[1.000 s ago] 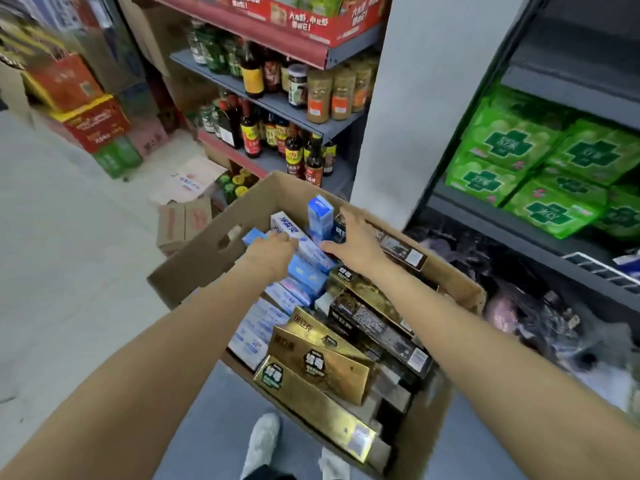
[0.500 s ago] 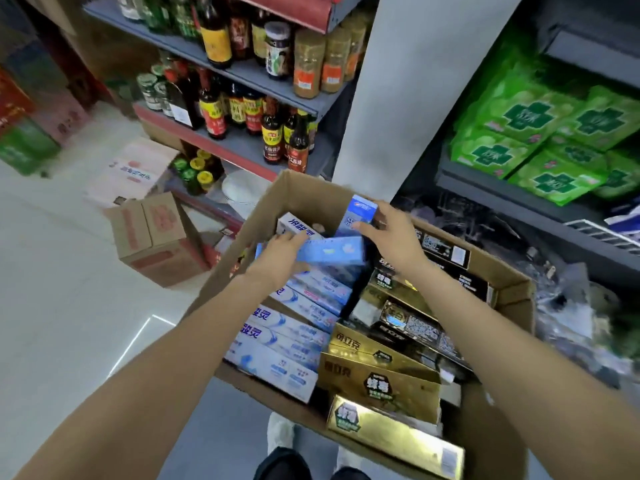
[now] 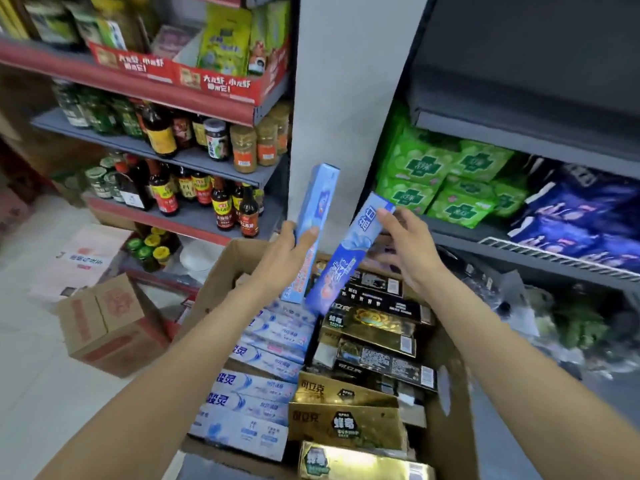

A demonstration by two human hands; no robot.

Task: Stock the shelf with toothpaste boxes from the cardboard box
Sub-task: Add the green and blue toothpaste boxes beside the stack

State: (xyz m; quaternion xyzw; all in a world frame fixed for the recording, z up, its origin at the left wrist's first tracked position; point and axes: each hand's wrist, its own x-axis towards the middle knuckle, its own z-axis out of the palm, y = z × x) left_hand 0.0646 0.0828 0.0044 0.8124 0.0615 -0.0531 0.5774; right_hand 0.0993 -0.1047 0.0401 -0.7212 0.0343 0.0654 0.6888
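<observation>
Toothpaste boxes, two long pale-blue cardboard ones, are held above the open brown cardboard box (image 3: 221,282): the left hand (image 3: 289,256) grips one upright box (image 3: 317,216), the right hand (image 3: 407,252) pinches the top of a tilted one (image 3: 343,261), near the dark metal shelf (image 3: 519,136).
</observation>
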